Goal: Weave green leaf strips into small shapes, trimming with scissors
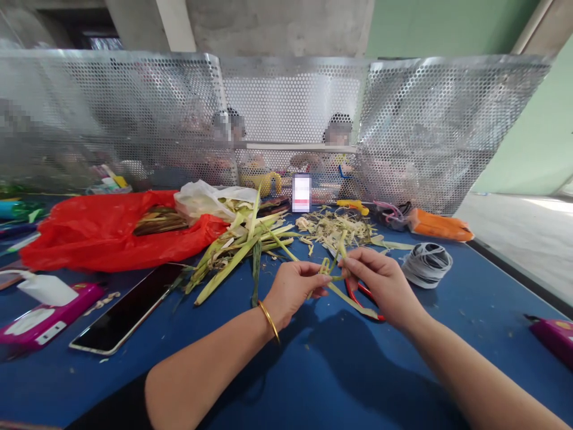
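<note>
Both hands meet above the blue table [340, 370]. My left hand [293, 289], with a gold bangle on its wrist, pinches a narrow green leaf strip [332, 276] that is folded into small loops. My right hand [380, 283] is closed on the same strip from the right, and a loose end trails down toward me. Red-handled scissors [364, 298] lie on the table under my right hand, partly hidden by it. A pile of long green leaves [242, 245] lies just left of the hands.
A red plastic bag [89, 233] and a white bag [206, 200] sit at the back left. A phone [129, 307] and a pink device [45, 319] lie at the left. Leaf scraps [335, 227], a coil of grey bands [427, 263] and an orange object [439, 226] stand right. A perforated metal screen [286, 119] closes the back, with people behind it.
</note>
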The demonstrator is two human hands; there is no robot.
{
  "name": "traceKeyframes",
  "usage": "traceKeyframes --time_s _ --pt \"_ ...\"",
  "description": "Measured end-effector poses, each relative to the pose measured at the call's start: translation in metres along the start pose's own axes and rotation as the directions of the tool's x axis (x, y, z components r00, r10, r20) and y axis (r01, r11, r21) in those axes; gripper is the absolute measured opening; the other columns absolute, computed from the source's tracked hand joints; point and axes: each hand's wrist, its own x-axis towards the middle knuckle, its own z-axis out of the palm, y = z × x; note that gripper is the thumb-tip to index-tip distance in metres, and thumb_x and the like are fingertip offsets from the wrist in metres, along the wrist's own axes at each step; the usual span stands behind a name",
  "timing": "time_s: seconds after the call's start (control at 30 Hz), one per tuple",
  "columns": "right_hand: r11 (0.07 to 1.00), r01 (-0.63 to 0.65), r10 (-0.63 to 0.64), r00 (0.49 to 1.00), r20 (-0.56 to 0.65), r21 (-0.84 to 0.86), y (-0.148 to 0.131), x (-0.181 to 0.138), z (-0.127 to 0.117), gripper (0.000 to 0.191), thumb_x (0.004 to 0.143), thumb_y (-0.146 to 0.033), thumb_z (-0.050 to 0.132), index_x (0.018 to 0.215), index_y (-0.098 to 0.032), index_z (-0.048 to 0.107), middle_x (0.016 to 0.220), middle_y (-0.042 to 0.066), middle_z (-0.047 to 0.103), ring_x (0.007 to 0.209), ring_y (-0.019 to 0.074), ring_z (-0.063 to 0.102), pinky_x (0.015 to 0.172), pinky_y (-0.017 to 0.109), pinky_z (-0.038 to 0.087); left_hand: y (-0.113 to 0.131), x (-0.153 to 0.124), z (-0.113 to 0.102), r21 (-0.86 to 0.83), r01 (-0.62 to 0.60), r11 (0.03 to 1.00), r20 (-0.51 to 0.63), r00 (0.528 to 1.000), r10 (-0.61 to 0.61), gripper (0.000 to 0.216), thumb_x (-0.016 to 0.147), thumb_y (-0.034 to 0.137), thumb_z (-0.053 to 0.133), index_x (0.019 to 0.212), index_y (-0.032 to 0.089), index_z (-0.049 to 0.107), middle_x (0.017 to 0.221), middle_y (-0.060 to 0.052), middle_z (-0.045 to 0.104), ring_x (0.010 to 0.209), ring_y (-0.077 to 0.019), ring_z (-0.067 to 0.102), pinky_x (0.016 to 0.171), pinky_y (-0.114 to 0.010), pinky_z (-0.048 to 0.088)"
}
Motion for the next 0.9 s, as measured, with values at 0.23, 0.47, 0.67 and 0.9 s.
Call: traceKeyframes --time_s 0.23,0.47,0.67,0.9 --pt "0.955 -0.087 0.105 0.993 0.049 -0.283 0.008 0.000 -0.004 0.021 0.078 -0.034 0.057 0.064 -0.019 0.060 0.049 -0.004 0.052 0.045 0.0103 0.046 0.044 0.021 0.036 -0.001 0.000 0.002 0.093 -0.067 0.993 -0.047 0.996 0.071 0.011 0.063 0.019 0.078 0.069 0.014 0.071 0.063 -0.001 0.067 0.051 -0.0105 0.061 0.053 -0.020 0.047" --pt "0.941 -0.091 0.117 0.991 0.061 -0.327 0.011 0.000 -0.002 0.019 0.076 -0.032 0.057 0.062 -0.020 0.059 0.049 -0.005 0.051 0.046 0.0100 0.046 0.046 0.021 0.036 0.000 -0.003 0.005 0.071 -0.072 0.995 -0.075 0.994 0.077 0.006 0.064 0.014 0.077 0.068 0.015 0.072 0.063 0.000 0.068 0.051 -0.0097 0.060 0.055 -0.021 0.050" --pt "0.960 -0.185 0.201 0.978 0.057 -0.209 0.016 0.002 -0.003 0.018 0.075 -0.032 0.057 0.062 -0.020 0.058 0.046 -0.006 0.049 0.042 0.0092 0.043 0.044 0.021 0.035 -0.001 -0.002 0.005 0.100 -0.070 0.993 -0.073 0.994 0.077 0.003 0.068 0.013 0.072 0.070 0.015 0.072 0.064 0.000 0.068 0.051 -0.0097 0.061 0.055 -0.020 0.051" --pt "0.951 -0.093 0.114 0.992 0.056 -0.295 0.016 0.002 0.000 0.018 0.077 -0.029 0.056 0.061 -0.019 0.057 0.053 -0.004 0.051 0.048 0.0096 0.047 0.051 0.022 0.038 -0.004 -0.005 0.002 0.318 -0.186 0.930 -0.010 0.980 0.199 0.003 0.069 0.019 0.072 0.071 0.016 0.072 0.058 0.001 0.064 0.055 -0.0123 0.063 0.053 -0.020 0.048"
